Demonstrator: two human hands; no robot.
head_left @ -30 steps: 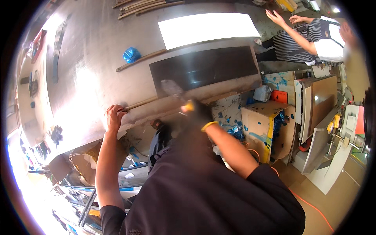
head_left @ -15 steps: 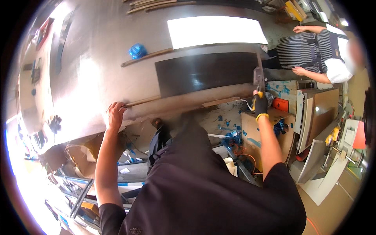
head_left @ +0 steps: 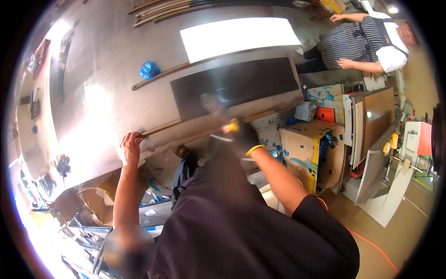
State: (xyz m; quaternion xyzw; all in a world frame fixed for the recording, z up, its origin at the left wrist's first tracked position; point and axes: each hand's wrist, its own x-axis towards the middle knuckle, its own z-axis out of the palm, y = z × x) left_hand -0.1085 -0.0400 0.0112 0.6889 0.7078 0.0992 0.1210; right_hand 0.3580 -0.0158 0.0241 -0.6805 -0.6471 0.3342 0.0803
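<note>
My bare left hand (head_left: 130, 148) is at the table's near edge, its fingers closed on the left end of a thin wooden strip (head_left: 160, 127). The strip lies along that edge and reaches to a dark rectangular panel (head_left: 246, 83). In my right hand (head_left: 242, 137), which wears a black and yellow glove, is a grey-headed hand tool (head_left: 213, 104), smeared by motion; its exact kind cannot be made out. The tool's head is over the near left part of the dark panel. Whether it touches the panel is unclear.
A bright white panel (head_left: 239, 38), a blue round bundle (head_left: 149, 69) and wooden strips (head_left: 172, 11) lie farther back on the metal table (head_left: 107, 46). A person in a striped apron (head_left: 344, 49) stands at the right. Nearer are a cardboard box (head_left: 297, 144) and leaning boards (head_left: 371, 125).
My right hand has swept left with the tool, from the dark panel's right end to near its left part. My left hand stays on the strip. The whole view has shifted slightly.
</note>
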